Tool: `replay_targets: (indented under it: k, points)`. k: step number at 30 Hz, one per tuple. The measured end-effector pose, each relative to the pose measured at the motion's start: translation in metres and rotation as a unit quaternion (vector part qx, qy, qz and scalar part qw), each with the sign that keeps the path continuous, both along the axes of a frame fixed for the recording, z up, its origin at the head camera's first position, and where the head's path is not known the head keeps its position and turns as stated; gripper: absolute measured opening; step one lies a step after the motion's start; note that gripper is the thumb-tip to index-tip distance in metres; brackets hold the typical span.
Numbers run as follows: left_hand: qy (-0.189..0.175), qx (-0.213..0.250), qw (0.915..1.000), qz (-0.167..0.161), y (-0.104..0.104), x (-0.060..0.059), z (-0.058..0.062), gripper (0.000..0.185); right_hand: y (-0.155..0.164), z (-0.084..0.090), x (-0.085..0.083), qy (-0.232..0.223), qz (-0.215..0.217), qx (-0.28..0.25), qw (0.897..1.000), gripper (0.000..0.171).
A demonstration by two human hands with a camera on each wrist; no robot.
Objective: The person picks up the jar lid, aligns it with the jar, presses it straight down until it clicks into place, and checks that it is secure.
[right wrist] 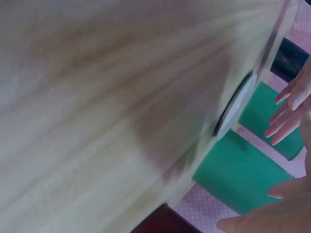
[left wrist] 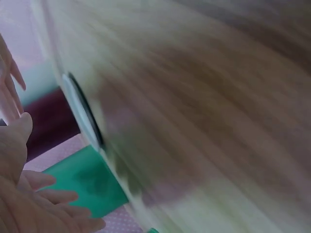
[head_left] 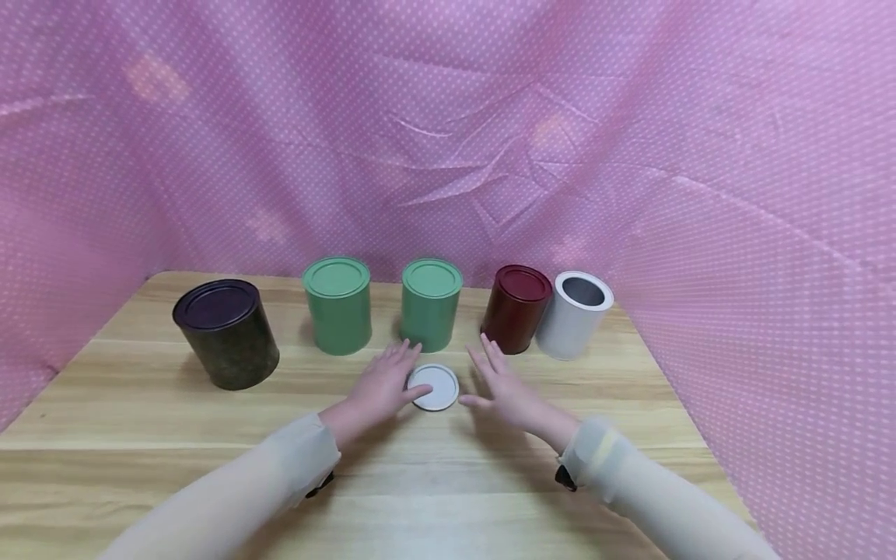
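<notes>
A round white lid [head_left: 435, 387] lies flat on the wooden table, between the two hands. My left hand [head_left: 381, 387] hovers at its left side with fingers spread, the thumb reaching over the lid's edge in the head view. On the other side my right hand [head_left: 505, 390] is held with its fingers apart, thumb toward the lid. Neither hand holds anything. In the left wrist view the lid [left wrist: 83, 111] appears edge-on, apart from the left hand [left wrist: 43, 194]. The right wrist view also shows the lid [right wrist: 236, 105] edge-on, with the right hand [right wrist: 277, 208] off it.
Along the back stand a black can [head_left: 231, 342], two green cans [head_left: 343, 323] [head_left: 428, 319], a dark red can [head_left: 514, 315] and a white can [head_left: 568, 330] with an open top. The other cans have lids on. Pink dotted cloth [head_left: 448, 140] surrounds the wooden table [head_left: 434, 490].
</notes>
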State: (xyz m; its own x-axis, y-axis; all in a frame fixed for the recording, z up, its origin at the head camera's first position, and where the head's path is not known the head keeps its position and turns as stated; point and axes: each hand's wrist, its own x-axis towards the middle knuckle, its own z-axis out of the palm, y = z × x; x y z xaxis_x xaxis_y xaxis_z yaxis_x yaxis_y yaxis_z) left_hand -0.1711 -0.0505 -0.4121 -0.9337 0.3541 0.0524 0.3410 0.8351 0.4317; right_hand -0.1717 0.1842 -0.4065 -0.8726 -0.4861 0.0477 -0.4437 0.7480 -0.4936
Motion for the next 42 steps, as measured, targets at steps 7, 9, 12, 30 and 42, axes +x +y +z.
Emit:
replay_targets:
  k: [7,9,12,30,42]
  points:
    - [-0.011,-0.012,0.9999,-0.004,-0.006,0.001,-0.012,0.080,-0.008,-0.010,-0.002,-0.023,0.012,0.012,1.000,0.085]
    - [-0.017,-0.006,0.9998,-0.007,-0.006,0.001,-0.015,0.081,-0.009,-0.012,-0.003,-0.035,0.013,0.012,0.999,0.084]
    - [-0.031,-0.006,0.9995,-0.002,-0.005,0.001,-0.016,0.082,-0.010,-0.014,-0.006,-0.044,0.015,0.015,0.999,0.083]
    - [-0.117,-0.020,0.9928,0.009,-0.004,-0.001,-0.021,0.086,-0.009,-0.026,-0.018,-0.096,0.046,0.033,0.994,0.082]
    - [-0.099,-0.057,0.9934,0.009,-0.001,-0.001,-0.024,0.085,-0.014,-0.029,-0.019,-0.100,0.038,0.056,0.993,0.086]
